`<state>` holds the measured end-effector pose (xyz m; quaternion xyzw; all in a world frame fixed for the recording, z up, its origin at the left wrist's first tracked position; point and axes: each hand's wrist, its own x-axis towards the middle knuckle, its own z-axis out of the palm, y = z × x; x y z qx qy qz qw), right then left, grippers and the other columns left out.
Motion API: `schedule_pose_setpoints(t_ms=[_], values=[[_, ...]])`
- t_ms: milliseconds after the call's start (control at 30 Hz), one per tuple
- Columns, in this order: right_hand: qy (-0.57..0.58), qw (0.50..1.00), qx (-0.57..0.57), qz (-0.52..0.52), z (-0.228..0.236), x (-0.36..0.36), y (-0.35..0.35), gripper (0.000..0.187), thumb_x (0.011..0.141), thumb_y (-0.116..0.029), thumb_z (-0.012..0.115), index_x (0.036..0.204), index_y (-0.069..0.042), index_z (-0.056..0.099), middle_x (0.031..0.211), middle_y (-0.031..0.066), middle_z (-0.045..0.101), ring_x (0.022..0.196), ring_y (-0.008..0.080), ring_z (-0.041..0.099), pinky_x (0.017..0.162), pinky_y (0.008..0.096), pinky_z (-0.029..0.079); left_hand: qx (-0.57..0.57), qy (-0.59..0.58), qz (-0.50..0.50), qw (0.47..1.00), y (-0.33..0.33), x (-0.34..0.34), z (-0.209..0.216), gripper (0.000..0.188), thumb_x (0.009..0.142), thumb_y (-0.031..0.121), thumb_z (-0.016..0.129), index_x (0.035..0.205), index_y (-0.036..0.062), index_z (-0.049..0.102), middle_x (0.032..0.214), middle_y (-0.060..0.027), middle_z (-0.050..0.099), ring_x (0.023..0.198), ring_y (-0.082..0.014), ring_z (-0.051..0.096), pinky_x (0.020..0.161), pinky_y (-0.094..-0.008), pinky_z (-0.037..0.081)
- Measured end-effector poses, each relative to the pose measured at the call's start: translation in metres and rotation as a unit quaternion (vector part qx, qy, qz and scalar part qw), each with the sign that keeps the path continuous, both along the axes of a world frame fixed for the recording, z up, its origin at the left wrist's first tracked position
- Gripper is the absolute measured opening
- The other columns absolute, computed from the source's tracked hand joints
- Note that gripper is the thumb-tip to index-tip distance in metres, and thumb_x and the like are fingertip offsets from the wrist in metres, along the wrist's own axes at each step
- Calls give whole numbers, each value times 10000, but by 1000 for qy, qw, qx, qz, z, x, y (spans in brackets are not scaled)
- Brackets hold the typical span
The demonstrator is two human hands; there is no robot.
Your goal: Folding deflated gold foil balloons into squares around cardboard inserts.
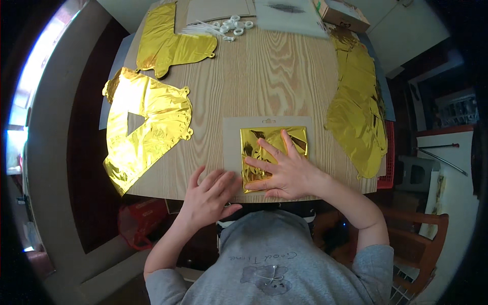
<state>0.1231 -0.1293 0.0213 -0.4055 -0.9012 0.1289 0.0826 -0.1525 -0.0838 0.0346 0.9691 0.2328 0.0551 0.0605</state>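
A folded gold foil balloon lies as a shiny square on a pale cardboard backing card with a hanging slot at its top. My right hand rests flat on the foil, fingers spread, covering its lower right part. Just left of the square, my left hand hovers at the card's left edge, fingers apart and slightly bent, holding nothing. Whether its fingertips touch the card I cannot tell. To the left lies a flat gold letter-shaped foil balloon with a triangular hole.
An L-shaped gold foil balloon lies at the far left, and crumpled gold foil balloons line the right edge. White ribbon rolls and thin white straws sit at the back, near a cardboard box. A wooden chair stands at right.
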Motion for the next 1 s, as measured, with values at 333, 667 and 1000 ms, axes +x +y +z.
schedule_pose_setpoints(t_ms=[333,667,1000], values=[[-3,1000,-1,1,0,0,1,446,863,-592,529,1290,-470,562,1550,-25,317,1448,410,180,1061,791,76,-12,2,-11,1000,7,-1,-7,556,806,543,651,1269,238,617,1296,-8,520,1233,-197,474,1105,-549,272],[-18,1000,-1,8,3,-1,1,462,850,-569,572,1304,-488,540,1555,-43,317,1456,395,174,1054,795,110,-40,7,-10,999,21,6,-4,502,795,560,651,1208,276,649,1295,-21,499,1271,-262,428,1126,-580,229],[-12,1000,1,11,4,-2,2,474,837,-575,582,1301,-486,542,1546,-45,326,1450,402,183,1056,796,92,-82,-17,1,996,32,13,-5,402,785,499,689,1091,239,722,1337,-38,493,1302,-306,389,1146,-605,153]])
